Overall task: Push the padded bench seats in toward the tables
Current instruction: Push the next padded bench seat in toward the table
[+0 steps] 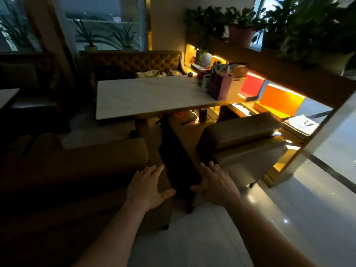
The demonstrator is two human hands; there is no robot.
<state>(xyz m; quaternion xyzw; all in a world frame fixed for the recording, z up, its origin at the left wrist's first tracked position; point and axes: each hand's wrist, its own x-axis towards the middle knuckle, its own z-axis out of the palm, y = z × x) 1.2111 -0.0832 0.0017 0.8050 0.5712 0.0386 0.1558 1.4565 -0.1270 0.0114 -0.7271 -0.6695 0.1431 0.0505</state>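
Head-worn view, facing forward and down, close over table [146,97]

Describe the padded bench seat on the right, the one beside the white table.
The right bench seat is a low block padded in smooth tan-brown, leather-like material, with a thick rounded top cushion over a boxy base. It stands upright on the glossy floor, angled to the white table and not tucked beneath it. A small dark foot shows at its near corner. The right hand, fingers spread, reaches its near end; contact is unclear.
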